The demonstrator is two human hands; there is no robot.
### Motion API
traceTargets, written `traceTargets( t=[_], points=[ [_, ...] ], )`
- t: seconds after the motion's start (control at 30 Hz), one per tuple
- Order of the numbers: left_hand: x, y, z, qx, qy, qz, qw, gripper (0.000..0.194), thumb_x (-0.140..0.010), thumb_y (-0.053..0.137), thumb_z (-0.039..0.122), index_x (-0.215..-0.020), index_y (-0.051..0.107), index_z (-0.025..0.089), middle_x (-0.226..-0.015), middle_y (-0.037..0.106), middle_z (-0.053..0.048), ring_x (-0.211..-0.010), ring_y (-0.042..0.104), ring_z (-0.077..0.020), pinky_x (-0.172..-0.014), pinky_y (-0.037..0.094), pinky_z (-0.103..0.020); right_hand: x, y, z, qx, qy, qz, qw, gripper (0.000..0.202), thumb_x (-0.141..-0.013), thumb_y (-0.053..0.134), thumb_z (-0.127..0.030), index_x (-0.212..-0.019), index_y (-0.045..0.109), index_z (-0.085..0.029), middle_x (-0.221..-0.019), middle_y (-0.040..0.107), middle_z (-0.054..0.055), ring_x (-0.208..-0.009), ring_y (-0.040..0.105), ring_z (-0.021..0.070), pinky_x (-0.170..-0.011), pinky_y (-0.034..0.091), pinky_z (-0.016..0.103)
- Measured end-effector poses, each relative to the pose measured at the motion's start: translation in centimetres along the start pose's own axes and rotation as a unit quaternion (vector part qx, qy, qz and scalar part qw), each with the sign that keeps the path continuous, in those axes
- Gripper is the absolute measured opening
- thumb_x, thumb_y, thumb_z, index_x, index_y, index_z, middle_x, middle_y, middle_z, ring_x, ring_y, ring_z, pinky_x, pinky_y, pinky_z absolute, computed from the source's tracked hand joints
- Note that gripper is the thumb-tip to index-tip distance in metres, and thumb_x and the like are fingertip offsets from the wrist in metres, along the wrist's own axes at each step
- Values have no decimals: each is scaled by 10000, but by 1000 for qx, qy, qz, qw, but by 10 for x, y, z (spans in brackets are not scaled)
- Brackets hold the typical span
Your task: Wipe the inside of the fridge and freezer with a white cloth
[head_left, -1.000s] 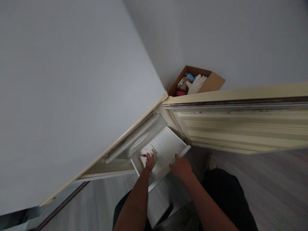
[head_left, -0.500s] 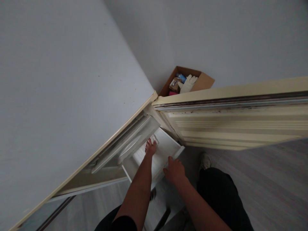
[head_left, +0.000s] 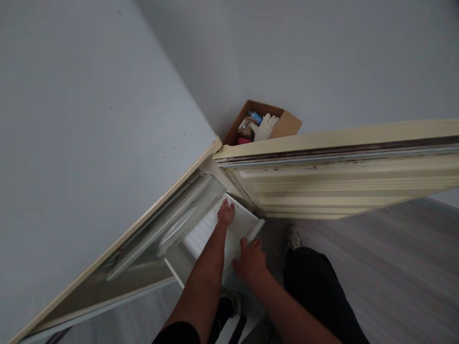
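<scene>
A pale drawer is pulled out of an open freezer or fridge cabinet. My left hand reaches into it, near its far side wall. The fingers are stretched out and lie against the inside; a small whitish patch shows beside them, too faint to name. My right hand is at the drawer's near front edge, its fingers bent over the rim. Above the drawer, a clear plastic drawer front stays in the cabinet.
The ribbed cream door stands wide open on the right. Behind it, a cardboard box holds a white glove, a blue can and other items. The cabinet's pale top fills the left. My legs and shoe are below.
The view has shifted slightly, so the cabinet, door and box sit farther left. My left hand has moved toward the drawer's far side. My right hand stays at the front edge.
</scene>
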State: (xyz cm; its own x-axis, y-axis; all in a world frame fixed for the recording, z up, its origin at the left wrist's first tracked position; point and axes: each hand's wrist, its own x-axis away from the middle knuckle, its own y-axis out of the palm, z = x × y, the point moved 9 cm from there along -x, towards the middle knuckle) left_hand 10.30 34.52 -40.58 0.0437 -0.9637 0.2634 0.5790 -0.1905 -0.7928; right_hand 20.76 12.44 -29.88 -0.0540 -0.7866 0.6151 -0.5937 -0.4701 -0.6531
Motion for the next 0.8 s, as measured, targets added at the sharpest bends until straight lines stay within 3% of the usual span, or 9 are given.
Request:
traceTargets(
  t=[0.1,0.2,0.37,0.53,0.7,0.8],
  points=[
    [2,11,11,181,-35,-9,983,606,-1008,363,464,-1521,394,144,-1520,510,-154,-1396,495,-248,-1153,386,-435,-1,0,0,1,2,2,1000,715,-890,663,-418,-1504,401,-162,-1504,365,340,-1446,318,451,-913,531,514],
    [7,29,35,332,-44,-48,941,627,-1023,180,424,-1491,440,96,-1362,649,-149,-1246,628,-236,-1061,489,-419,-3,-1,0,6,6,10,1000,699,-894,657,-429,-1491,411,-162,-1500,364,349,-1434,338,450,-903,529,505],
    [32,41,60,477,-41,-128,868,657,-996,168,423,-1406,531,60,-1260,707,-144,-1229,639,-255,-1028,520,-423,-5,1,0,8,7,11,1000,700,-895,643,-464,-1485,405,-173,-1492,389,336,-1417,370,439,-902,516,506],
    [76,50,53,470,-81,-248,843,606,-974,277,464,-1213,663,62,-1034,767,-154,-1097,700,-279,-998,526,-432,-7,-1,-2,12,10,25,1000,693,-871,673,-468,-1453,455,-162,-1455,437,340,-1378,422,452,-920,492,486],
    [113,64,36,384,-124,-346,847,400,-917,477,404,-966,734,102,-707,739,-85,-849,734,-265,-877,550,-382,-6,-4,-5,16,13,24,999,698,-888,659,-486,-1472,457,-162,-1435,472,332,-1316,501,436,-947,462,496],
    [123,67,27,338,-127,-372,855,287,-860,589,358,-914,738,119,-652,720,-41,-759,716,-243,-837,544,-352,-6,-6,-6,16,8,27,999,701,-877,664,-500,-1459,481,-153,-1404,512,315,-1315,507,418,-981,442,499]
  ],
)
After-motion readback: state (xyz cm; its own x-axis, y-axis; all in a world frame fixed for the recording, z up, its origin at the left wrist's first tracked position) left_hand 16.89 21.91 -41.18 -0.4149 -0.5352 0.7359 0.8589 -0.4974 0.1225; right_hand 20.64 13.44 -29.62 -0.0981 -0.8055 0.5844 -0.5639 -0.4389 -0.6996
